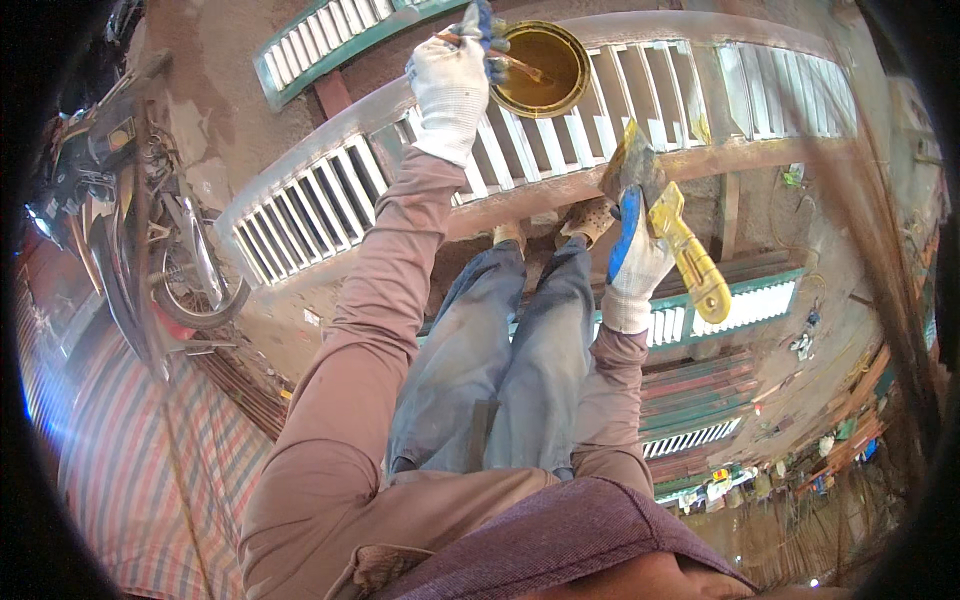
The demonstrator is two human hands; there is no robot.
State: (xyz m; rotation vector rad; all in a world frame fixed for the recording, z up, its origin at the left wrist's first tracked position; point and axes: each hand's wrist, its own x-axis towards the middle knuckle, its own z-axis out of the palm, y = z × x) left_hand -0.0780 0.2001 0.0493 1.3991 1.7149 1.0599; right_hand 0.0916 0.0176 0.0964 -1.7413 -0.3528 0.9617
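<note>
My left hand (pixel 447 92), in a white knit glove with a blue-grey coated palm, is closed at the left rim of a round can (pixel 581 62) holding yellowish-brown stuff. A thin reddish-brown stick (pixel 522 68) runs from that hand over the can's mouth; whether its end is a brush is too small to tell. In the lower right, my right hand (pixel 638 262), gloved the same way, grips a putty knife (pixel 694 262) with a yellow handle. Its dark blade, smeared with yellow, points up and away from me. Below the can lies a curved wooden louvred frame (pixel 460 218) with white slats.
Another louvred panel (pixel 330 38), green-edged, lies beyond, and more green-framed panels (pixel 765 300) lie at the right. A motorcycle (pixel 180 260) stands on the left beside a striped sheet (pixel 150 440). My shoes (pixel 588 220) are close to the curved frame's near edge.
</note>
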